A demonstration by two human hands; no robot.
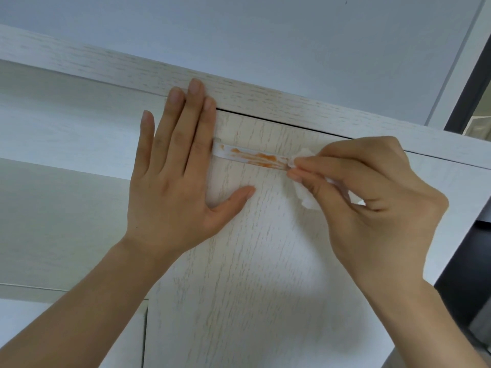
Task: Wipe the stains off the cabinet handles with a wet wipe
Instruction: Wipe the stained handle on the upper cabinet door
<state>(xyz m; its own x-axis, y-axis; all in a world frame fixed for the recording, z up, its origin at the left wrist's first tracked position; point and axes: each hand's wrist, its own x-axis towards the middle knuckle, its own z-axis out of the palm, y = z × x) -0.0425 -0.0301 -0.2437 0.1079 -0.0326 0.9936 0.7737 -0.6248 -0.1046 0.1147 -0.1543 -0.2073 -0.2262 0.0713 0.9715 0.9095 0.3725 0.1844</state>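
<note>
Pinching one wet wipe [308,200], right hand [372,197] meets one stained handle [252,156].

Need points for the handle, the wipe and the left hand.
handle [252,156], head view, on its orange-stained middle stretch.
wipe [305,197], head view, on the crumpled part hanging below the right fingers.
left hand [172,179], head view, on the back of the hand.

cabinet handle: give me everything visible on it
The cabinet handle is a slim, flat white bar lying crosswise near the top of the pale wood-grain door. Orange stains smear most of its length. Its left end passes behind the left hand, which lies flat on the door; at its right end the right hand presses a white wet wipe.
</note>
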